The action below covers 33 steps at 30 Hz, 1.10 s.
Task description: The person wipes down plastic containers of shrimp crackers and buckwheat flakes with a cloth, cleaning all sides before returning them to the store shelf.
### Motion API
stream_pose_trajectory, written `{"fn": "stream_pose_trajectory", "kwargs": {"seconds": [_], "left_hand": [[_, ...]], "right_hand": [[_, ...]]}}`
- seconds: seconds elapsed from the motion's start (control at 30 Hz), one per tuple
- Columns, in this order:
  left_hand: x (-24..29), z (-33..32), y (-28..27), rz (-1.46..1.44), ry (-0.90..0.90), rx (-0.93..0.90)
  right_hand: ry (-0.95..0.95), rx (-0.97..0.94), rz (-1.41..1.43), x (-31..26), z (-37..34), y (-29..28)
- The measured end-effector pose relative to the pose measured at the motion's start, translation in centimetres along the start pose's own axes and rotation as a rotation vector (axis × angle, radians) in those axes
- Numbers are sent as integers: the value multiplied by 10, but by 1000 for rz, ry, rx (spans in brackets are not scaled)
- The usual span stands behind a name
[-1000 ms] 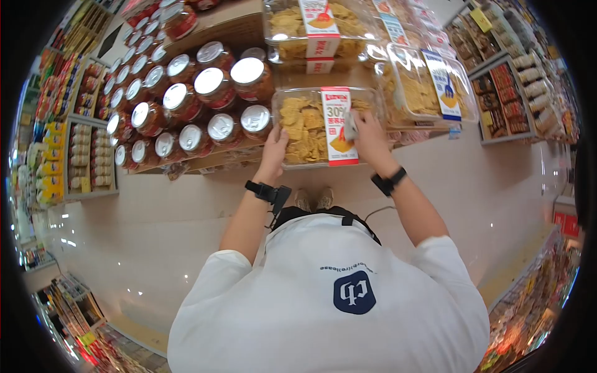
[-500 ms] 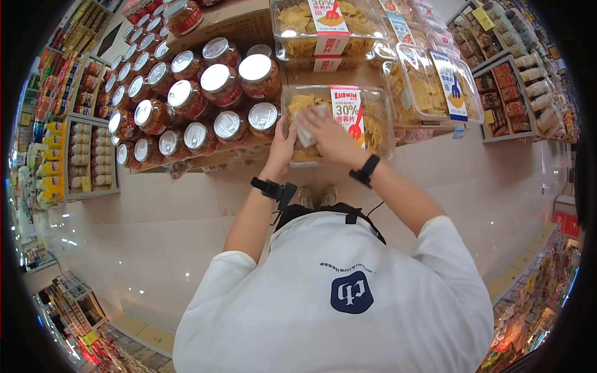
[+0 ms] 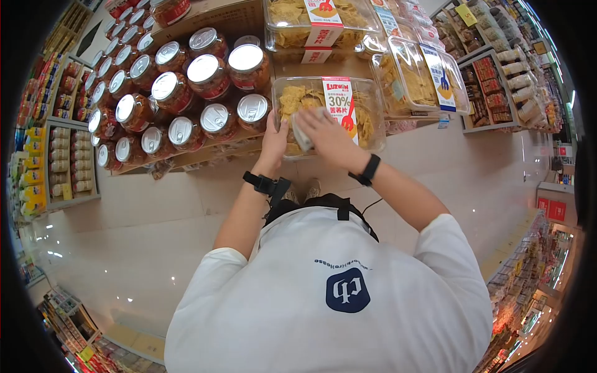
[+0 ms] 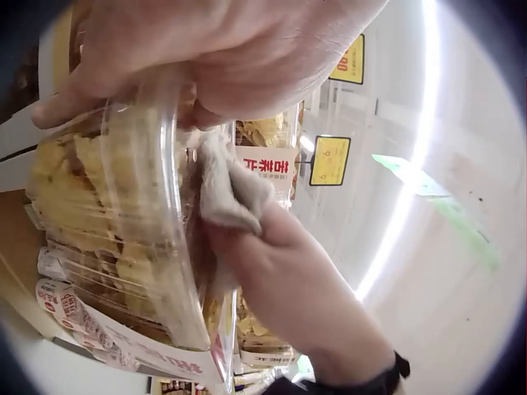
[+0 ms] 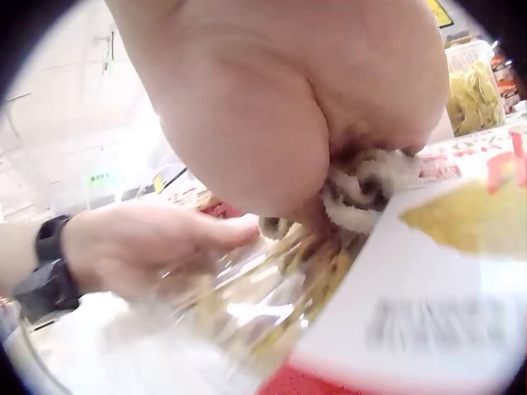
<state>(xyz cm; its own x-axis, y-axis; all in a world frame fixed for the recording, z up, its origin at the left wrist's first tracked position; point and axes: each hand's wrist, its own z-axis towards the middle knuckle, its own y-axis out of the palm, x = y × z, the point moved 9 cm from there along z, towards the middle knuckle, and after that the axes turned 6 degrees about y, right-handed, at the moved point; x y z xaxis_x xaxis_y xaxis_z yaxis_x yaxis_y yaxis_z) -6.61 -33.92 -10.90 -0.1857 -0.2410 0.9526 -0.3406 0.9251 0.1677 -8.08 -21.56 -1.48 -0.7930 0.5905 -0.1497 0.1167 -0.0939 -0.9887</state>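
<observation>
A clear plastic box of yellow chips (image 3: 367, 99), banded with a white and red label, sits at the front of the display. My left hand (image 3: 273, 144) grips its left side, the thumb along the lid's edge in the head view. My right hand (image 3: 329, 138) holds a folded whitish cloth (image 3: 301, 133) against the lid, left of the label. In the left wrist view the cloth (image 4: 230, 189) is bunched under the right hand's fingers. The right wrist view shows the cloth (image 5: 366, 193) beneath the palm, beside the label (image 5: 412, 304).
Rows of lidded glass jars (image 3: 205, 74) stand close on the left. More chip boxes (image 3: 320, 28) are stacked behind, and another chip box (image 3: 423, 74) lies to the right. Shelving with packaged goods (image 3: 491, 93) stands farther right. Tiled floor (image 3: 429, 161) lies below the display.
My right hand has slid the cloth from the label leftward across the lid and is still on the left part. My left hand keeps its grip on the box's side.
</observation>
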Motion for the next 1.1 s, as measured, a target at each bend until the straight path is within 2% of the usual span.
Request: {"fn": "stream_pose_trajectory", "kwargs": {"seconds": [0.03,0.17,0.3,0.37,0.43,0.5,0.53,0.57,0.6,0.67,0.77,0.9,0.97,1.07,1.1], "left_hand": [[3,0,0,29,26,-8],[2,8,0,47,94,-46],[5,7,2,-15,99,-53],[13,2,5,-40,75,-51],[4,-3,4,-62,40,-44],[-7,-4,0,78,70,-49],[-15,-4,-1,83,68,-50],[-14,-5,-1,151,183,-65],[-9,-7,-1,218,299,-78],[-11,-7,-1,181,265,-85],[-18,-4,-2,46,164,-112],[-25,-5,0,-145,32,-136],[-23,-14,-1,-164,5,-123],[-21,-11,1,-170,-2,-113],[-19,-9,2,-158,16,-99]], "right_hand": [[54,139,-57,9,14,-7],[183,142,32,33,54,-1],[94,61,-50,7,20,4],[17,-114,58,-16,-16,16],[4,-132,75,-21,-28,12],[-4,-136,98,-17,-24,14],[36,-19,53,-4,-5,8],[77,99,10,8,12,2],[79,102,16,17,28,3],[132,167,75,32,55,-6],[109,124,-10,8,57,-4],[-17,22,228,-25,23,0],[-6,0,329,-16,11,-6],[-67,10,196,2,-5,-15],[47,142,197,25,-4,-29]]}}
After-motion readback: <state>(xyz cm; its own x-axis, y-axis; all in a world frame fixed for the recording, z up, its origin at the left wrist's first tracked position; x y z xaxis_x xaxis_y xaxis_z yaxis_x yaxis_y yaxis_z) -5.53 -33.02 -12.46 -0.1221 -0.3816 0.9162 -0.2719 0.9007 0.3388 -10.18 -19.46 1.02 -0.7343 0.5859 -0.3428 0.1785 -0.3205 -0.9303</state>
